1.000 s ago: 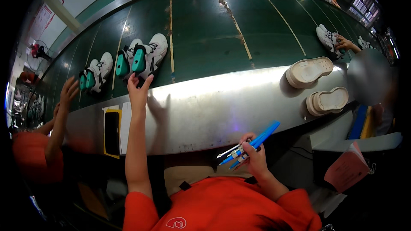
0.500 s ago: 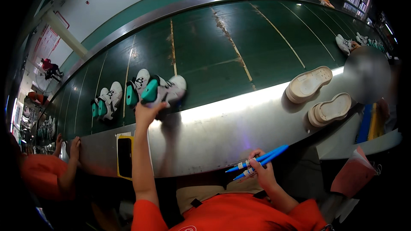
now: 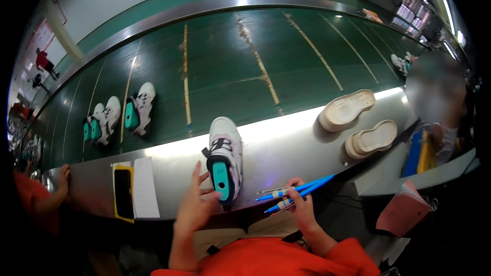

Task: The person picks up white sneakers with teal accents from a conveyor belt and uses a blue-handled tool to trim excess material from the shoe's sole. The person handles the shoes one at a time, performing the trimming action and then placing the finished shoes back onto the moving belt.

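A white shoe stands on the steel ledge, heel at the near edge, toe toward the green conveyor. Your left hand is spread wide beside the heel; contact is hard to tell. Your right hand grips blue pens by the ledge's near edge. Cream soles sit near its right end; beyond the conveyor rises a pale wall
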`<act>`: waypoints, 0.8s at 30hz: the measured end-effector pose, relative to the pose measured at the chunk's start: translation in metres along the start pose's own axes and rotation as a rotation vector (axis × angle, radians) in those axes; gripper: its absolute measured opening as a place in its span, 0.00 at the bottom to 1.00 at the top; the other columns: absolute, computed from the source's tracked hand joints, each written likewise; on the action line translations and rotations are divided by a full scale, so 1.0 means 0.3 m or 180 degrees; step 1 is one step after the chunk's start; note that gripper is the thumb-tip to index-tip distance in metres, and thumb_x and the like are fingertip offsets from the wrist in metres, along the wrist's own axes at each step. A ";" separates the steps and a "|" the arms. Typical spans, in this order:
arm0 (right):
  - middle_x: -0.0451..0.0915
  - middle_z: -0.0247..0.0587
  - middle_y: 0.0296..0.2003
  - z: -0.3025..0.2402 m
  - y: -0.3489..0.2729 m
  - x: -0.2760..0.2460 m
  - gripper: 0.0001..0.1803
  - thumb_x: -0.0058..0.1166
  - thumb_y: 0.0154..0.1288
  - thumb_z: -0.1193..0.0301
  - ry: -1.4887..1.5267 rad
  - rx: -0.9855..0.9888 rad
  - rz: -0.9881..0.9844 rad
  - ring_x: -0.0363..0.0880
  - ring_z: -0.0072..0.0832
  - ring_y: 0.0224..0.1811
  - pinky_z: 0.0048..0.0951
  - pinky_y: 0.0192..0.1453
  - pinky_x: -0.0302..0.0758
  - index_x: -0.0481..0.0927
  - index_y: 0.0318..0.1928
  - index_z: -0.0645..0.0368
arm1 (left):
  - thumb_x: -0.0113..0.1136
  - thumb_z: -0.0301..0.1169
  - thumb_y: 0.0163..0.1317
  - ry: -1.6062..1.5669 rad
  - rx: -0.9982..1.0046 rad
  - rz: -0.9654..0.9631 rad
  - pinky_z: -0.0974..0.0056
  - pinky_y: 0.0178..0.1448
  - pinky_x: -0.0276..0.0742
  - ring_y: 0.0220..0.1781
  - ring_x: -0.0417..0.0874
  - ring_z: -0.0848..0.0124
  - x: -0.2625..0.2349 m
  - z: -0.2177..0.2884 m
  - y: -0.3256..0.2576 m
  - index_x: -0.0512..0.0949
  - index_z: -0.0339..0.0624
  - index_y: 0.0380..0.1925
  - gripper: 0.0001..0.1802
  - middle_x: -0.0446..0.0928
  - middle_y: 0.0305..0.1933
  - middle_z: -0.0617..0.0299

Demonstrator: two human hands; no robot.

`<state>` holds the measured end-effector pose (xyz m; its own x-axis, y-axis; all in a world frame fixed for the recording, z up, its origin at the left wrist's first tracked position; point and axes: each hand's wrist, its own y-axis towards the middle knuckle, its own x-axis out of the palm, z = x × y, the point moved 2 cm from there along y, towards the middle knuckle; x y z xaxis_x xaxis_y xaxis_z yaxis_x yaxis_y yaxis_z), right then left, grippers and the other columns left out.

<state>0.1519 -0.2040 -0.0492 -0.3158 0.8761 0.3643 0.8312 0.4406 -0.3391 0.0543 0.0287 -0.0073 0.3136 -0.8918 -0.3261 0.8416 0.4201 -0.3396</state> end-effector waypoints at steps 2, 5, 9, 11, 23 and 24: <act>0.66 0.26 0.24 0.003 0.000 -0.007 0.06 0.48 0.62 0.67 -0.0005 -0.0022 0.0048 0.64 0.11 0.24 0.13 0.22 0.62 0.67 0.37 0.51 | 0.40 0.46 0.65 -0.0850 0.0205 -0.0176 0.74 0.29 0.73 0.37 0.81 0.68 -0.087 -0.061 0.090 0.47 0.45 0.65 0.33 0.75 0.48 0.49; 0.66 0.27 0.25 0.015 -0.008 -0.025 0.06 0.48 0.62 0.67 0.0038 -0.0066 0.0045 0.65 0.12 0.26 0.13 0.25 0.66 0.67 0.37 0.52 | 0.44 0.46 0.64 0.0668 0.0630 0.0649 0.70 0.36 0.72 0.43 0.77 0.70 -0.147 -0.075 0.333 0.69 0.42 0.53 0.25 0.75 0.44 0.54; 0.67 0.28 0.26 0.028 -0.020 -0.027 0.07 0.48 0.62 0.67 0.0096 -0.0123 0.0037 0.67 0.12 0.27 0.13 0.26 0.67 0.67 0.37 0.52 | 0.61 0.42 0.54 0.0252 0.0610 0.0284 0.69 0.46 0.70 0.39 0.77 0.69 -0.098 -0.053 0.542 0.75 0.33 0.41 0.23 0.77 0.37 0.55; 0.67 0.27 0.25 0.023 -0.028 -0.031 0.07 0.48 0.62 0.67 0.0120 -0.0124 0.0064 0.67 0.12 0.26 0.13 0.26 0.67 0.67 0.37 0.52 | 0.66 0.41 0.49 -0.0368 0.0080 -0.0170 0.73 0.39 0.71 0.33 0.76 0.77 -0.061 -0.076 0.611 0.76 0.33 0.35 0.21 0.77 0.31 0.61; 0.67 0.29 0.22 -0.040 -0.013 0.003 0.07 0.46 0.61 0.71 0.0347 -0.0428 0.0200 0.63 0.14 0.17 0.14 0.18 0.61 0.66 0.40 0.53 | 0.71 0.22 0.39 -0.1863 0.1556 0.0347 0.67 0.38 0.78 0.35 0.80 0.70 -0.029 0.162 0.321 0.63 0.42 0.36 0.27 0.77 0.32 0.57; 0.66 0.29 0.23 -0.059 -0.005 0.011 0.08 0.46 0.61 0.71 0.0433 -0.0561 0.0185 0.63 0.14 0.17 0.14 0.18 0.61 0.65 0.40 0.54 | 0.70 0.21 0.38 -0.1776 0.1782 0.0369 0.68 0.39 0.78 0.37 0.80 0.70 -0.019 0.204 0.252 0.63 0.41 0.39 0.29 0.77 0.32 0.57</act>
<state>0.1577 -0.2051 -0.0320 -0.2103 0.8593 0.4662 0.9171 0.3386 -0.2104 0.1430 0.0553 0.0229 0.4618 -0.8623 0.2077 0.8395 0.5005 0.2113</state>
